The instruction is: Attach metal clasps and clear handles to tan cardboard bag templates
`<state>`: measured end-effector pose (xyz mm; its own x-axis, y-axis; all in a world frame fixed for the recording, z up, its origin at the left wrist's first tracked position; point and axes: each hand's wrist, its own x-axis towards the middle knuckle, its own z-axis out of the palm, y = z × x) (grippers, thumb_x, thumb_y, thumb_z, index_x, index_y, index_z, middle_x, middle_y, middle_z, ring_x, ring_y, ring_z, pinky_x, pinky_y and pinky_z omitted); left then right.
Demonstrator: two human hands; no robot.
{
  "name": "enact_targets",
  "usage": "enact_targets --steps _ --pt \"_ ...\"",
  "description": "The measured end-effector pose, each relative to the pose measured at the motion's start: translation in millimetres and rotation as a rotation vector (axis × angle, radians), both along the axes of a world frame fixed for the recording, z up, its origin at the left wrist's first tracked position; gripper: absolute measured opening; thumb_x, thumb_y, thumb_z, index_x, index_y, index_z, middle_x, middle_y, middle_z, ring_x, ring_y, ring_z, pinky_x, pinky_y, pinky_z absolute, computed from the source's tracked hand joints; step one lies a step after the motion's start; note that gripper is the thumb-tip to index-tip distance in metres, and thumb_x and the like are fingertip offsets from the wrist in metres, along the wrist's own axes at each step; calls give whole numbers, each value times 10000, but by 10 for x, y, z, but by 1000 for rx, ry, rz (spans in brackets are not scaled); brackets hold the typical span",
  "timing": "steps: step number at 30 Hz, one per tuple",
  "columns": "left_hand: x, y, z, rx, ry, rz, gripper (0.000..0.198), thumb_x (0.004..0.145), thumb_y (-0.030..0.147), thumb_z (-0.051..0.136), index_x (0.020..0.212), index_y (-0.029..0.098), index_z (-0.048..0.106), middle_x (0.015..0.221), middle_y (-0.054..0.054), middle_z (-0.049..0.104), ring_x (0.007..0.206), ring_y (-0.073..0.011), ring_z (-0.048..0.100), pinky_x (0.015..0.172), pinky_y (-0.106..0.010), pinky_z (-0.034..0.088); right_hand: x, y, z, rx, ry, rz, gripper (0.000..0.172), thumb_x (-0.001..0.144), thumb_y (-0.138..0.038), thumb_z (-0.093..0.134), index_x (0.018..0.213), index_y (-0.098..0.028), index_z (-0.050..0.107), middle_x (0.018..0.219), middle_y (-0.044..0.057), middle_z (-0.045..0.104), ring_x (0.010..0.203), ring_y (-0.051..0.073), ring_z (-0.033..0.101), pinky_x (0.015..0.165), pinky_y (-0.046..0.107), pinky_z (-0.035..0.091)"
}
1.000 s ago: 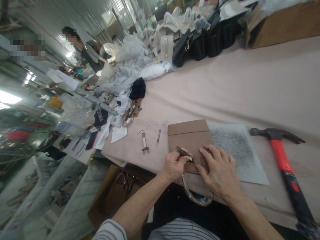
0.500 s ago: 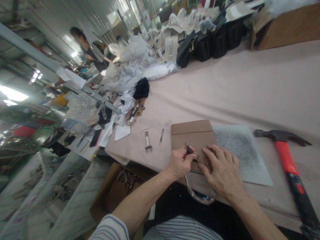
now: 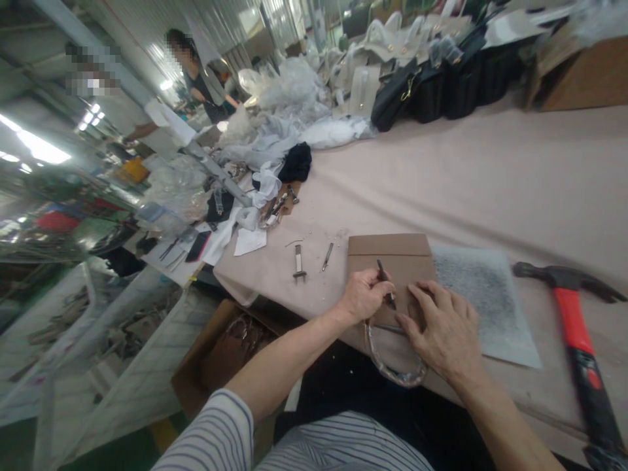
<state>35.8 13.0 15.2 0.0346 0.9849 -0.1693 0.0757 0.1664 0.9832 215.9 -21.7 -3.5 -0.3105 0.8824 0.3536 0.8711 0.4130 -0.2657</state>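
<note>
A tan bag panel (image 3: 392,252) lies flat at the table's near edge, with a plastic-wrapped handle (image 3: 390,369) hanging off its front. My left hand (image 3: 367,296) is closed around a thin dark punch-like tool (image 3: 383,271), held tilted with its lower end at the panel. My right hand (image 3: 444,327) lies spread on the panel's right part, pressing it, fingertips near the tool. Under the panel's right side shows a pale sheet (image 3: 490,301) with a dark speckled area. To the left are a slim metal tool (image 3: 328,257) and a two-pronged metal tool (image 3: 298,263).
A claw hammer (image 3: 572,307) with a red and black handle lies at right. Black bags (image 3: 441,88), pale bags and a cardboard box (image 3: 583,72) stand at the back. Clear plastic wrapping (image 3: 294,85) heaps along the left edge. Another person (image 3: 201,82) stands beyond.
The whole view has shifted, so the table things appear a little to the right. My left hand still holds the tool at the panel, and my right hand stays flat on it.
</note>
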Motion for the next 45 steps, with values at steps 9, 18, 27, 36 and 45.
enact_targets --steps 9,18,27,36,45 --pt "-68 -207 13 405 238 -91 71 848 221 642 876 158 662 806 -48 749 712 -151 704 718 -248 581 -6 5 -11 28 30 2 411 949 -426 549 1289 -197 560 1332 119 574 1180 347 502 959 492 384" --pt "-42 -149 0 110 -149 69 280 790 380 746 880 149 616 750 -45 745 672 -165 722 662 -276 618 7 -3 19 27 41 8 402 952 -421 554 1278 -187 567 1322 124 571 1184 343 505 974 492 390" --pt "-346 -131 156 145 -232 228 418 754 462 818 910 137 607 816 -77 768 718 -183 747 649 -268 620 4 -3 25 4 43 7 415 945 -428 550 1279 -183 568 1339 121 572 1198 353 501 988 517 392" --pt "-173 -209 -57 98 -278 185 362 762 376 828 937 129 631 839 -68 771 764 -173 746 756 -308 640 15 6 27 13 43 21 432 934 -430 536 1281 -176 567 1337 140 566 1192 359 503 968 530 401" --pt "-228 -292 -37 168 -177 116 277 828 340 770 961 127 653 905 -100 785 823 -195 757 813 -332 639 2 -2 46 3 38 26 444 938 -430 533 1287 -158 570 1345 152 561 1193 372 499 973 549 400"
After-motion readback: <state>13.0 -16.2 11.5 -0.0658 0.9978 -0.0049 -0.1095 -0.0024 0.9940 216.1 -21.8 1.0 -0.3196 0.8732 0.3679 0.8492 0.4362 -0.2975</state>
